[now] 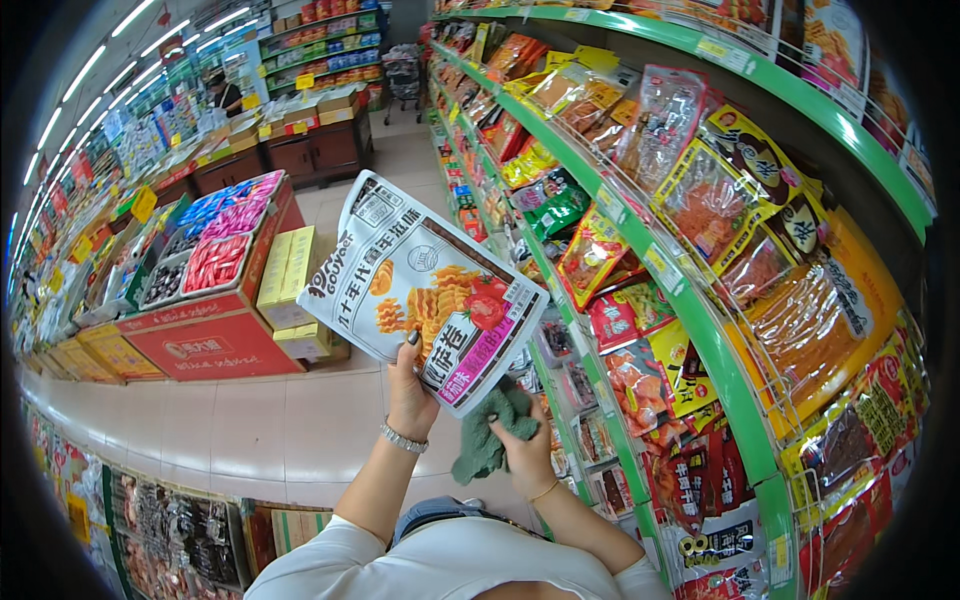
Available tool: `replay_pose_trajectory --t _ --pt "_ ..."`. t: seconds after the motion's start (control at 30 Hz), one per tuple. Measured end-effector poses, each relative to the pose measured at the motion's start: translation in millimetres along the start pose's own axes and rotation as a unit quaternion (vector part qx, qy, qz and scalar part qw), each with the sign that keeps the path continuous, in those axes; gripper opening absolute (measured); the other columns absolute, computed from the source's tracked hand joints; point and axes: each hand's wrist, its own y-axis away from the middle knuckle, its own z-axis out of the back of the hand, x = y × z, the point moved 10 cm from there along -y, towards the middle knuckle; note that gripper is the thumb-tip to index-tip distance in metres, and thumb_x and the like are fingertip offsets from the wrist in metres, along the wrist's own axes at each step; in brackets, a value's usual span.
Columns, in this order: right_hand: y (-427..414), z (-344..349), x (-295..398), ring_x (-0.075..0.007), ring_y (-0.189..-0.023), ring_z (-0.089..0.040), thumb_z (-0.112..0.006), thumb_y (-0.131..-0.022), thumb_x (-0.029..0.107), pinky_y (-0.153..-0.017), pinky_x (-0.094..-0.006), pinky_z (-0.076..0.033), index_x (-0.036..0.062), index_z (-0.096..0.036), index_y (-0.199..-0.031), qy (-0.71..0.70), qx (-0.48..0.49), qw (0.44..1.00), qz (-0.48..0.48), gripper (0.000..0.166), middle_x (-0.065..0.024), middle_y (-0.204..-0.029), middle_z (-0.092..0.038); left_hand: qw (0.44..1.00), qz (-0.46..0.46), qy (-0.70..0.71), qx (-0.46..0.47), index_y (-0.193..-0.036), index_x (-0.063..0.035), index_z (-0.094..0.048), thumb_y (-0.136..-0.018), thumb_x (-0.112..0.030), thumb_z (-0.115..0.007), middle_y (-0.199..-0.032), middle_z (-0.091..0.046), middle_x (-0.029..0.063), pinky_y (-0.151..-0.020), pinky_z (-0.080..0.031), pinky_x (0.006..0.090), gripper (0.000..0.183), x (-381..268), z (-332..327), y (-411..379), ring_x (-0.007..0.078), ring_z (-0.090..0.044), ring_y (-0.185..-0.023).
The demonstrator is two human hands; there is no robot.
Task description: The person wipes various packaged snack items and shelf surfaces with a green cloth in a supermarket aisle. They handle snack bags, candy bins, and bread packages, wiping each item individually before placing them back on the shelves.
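My left hand (412, 397) grips the lower edge of a large white snack bag (427, 289), thumb on its front. The bag is tilted and bears writing and pictures of wavy crisps and tomatoes. A dark green cloth (487, 439) hangs bunched in my right hand (525, 446), just below the bag's lower right corner. Beside my right hand, on the right, rise green-edged shelves (675, 292) filled with packaged snacks. A silver-coloured watch (403, 439) is on my left wrist.
A red display box (202, 345) with trays of wrapped sweets stands at the left, beside stacked yellow cartons (289, 270). Packaged goods (176, 525) lie at the lower left. A shopping cart (403, 79) stands at the aisle's far end. Another person (225, 94) is behind the far counters.
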Motion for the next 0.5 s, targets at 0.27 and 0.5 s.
replay_pose_trajectory --t 0.27,0.5 --pt "-38.7 -2.8 13.2 -0.0185 -0.094 -0.054 -0.050 -0.077 -0.007 -0.081 -0.0323 -0.046 0.0048 -0.045 -0.111 -0.195 -0.059 0.978 -0.035 0.036 -0.0074 -0.105 -0.054 0.998 -0.051 -0.004 -0.039 -0.120 -0.0028 -0.040 -0.081 -0.014 -0.057 -0.114 -0.053 0.0074 -0.081 -0.050 0.0304 0.044 -22.8 21.9 27.5 0.0164 -0.056 -0.098" --pt "-1.0 -50.9 -27.4 -0.0169 -0.095 -0.054 -0.059 -0.073 -0.007 -0.084 -0.0301 -0.044 0.0023 -0.045 -0.118 -0.082 0.123 0.983 -0.110 0.048 -0.0061 -0.104 -0.056 0.994 -0.090 0.005 -0.055 -0.115 -0.0001 -0.044 -0.081 -0.017 -0.056 -0.108 -0.057 0.0086 -0.081 -0.051 0.0318 0.039 -54.4 32.7 26.9 0.0178 -0.059 -0.095"
